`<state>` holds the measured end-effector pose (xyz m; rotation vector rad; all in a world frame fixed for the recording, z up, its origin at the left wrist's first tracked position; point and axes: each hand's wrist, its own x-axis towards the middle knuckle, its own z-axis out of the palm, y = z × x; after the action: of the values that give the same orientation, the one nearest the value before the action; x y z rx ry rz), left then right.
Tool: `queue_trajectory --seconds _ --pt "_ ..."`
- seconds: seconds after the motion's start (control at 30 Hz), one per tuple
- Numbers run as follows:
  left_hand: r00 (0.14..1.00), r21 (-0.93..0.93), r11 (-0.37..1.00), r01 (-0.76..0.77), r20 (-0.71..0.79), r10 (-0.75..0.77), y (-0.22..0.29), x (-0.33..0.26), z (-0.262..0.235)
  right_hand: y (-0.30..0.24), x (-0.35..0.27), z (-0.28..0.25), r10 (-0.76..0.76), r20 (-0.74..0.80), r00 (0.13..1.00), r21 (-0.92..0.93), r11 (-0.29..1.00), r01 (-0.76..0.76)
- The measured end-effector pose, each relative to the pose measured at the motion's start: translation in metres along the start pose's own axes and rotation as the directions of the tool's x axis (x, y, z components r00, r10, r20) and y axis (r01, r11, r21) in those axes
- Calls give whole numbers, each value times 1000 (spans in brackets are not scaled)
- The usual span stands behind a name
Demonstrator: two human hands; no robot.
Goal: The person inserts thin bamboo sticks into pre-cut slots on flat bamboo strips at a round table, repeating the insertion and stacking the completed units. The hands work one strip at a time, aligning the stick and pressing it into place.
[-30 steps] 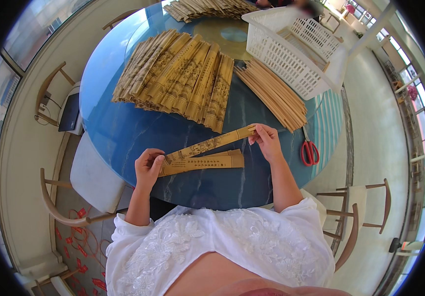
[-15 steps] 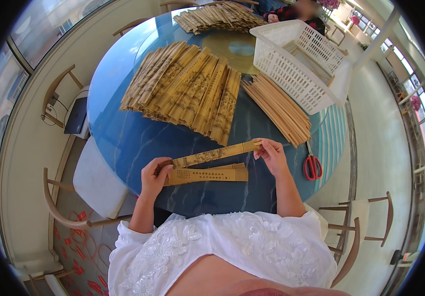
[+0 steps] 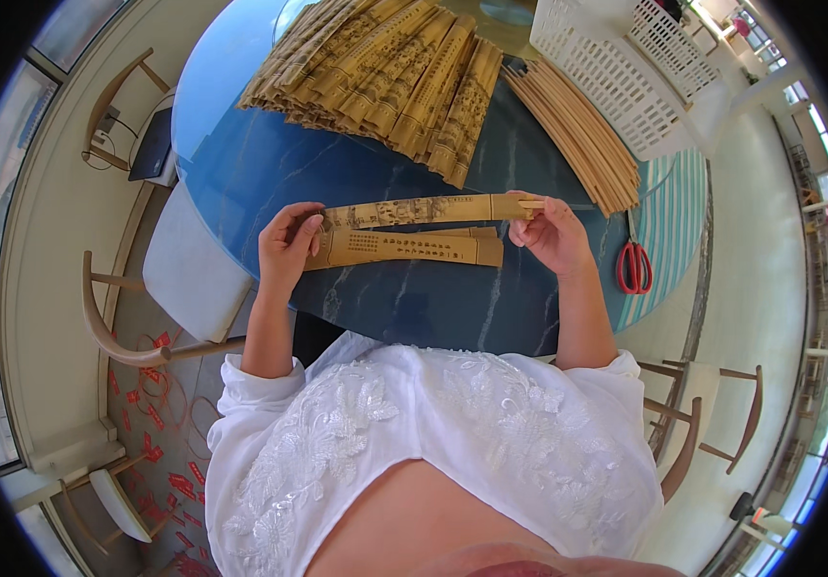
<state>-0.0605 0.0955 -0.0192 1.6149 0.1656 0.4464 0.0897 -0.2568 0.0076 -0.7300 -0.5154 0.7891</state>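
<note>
A long tan strip (image 3: 414,210) with a dark printed picture is stretched almost level between my hands above the blue marbled table (image 3: 414,313). My left hand (image 3: 285,246) is closed around its left end. At the other end my right hand (image 3: 556,236) pinches it, where the pale tip of a thin wooden stick (image 3: 531,204) shows; how far the stick runs inside is hidden. Just below, two similar strips (image 3: 414,250), the front one with printed characters, lie partly overlapped, their left ends near my left hand.
Beyond my hands lies a fanned heap of printed tan strips (image 3: 366,72). To its right are a bundle of thin wooden sticks (image 3: 582,135) and a white plastic basket (image 3: 616,77). Red-handled scissors (image 3: 634,267) rest near the right table edge. A chair (image 3: 159,317) stands at the left.
The view has shifted, so the table and my hands sit higher in it. The held strip has turned closer to level. Both hands keep their hold on its ends.
</note>
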Motion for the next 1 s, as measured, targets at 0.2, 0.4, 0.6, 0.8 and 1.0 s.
queue_trajectory --seconds 0.2,0.4,0.6,0.8,1.0 --pt "980 -52 983 176 -80 -180 17 -19 -12 6 0 6 122 11 992 -21 992 -122" --pt "981 -87 989 119 -141 -131 8 -30 -4 8 2 9 128 86 988 31 991 -131" --pt "987 -73 990 119 -103 -127 10 -36 -1 6 3 11 126 35 991 -24 992 -125" --pt "982 -10 990 141 -127 -141 18 -37 -4 2 4 13 168 -50 985 -122 977 -173" --pt "980 15 991 136 -145 -133 19 -35 -11 4 8 16 149 -207 967 -378 899 -219"
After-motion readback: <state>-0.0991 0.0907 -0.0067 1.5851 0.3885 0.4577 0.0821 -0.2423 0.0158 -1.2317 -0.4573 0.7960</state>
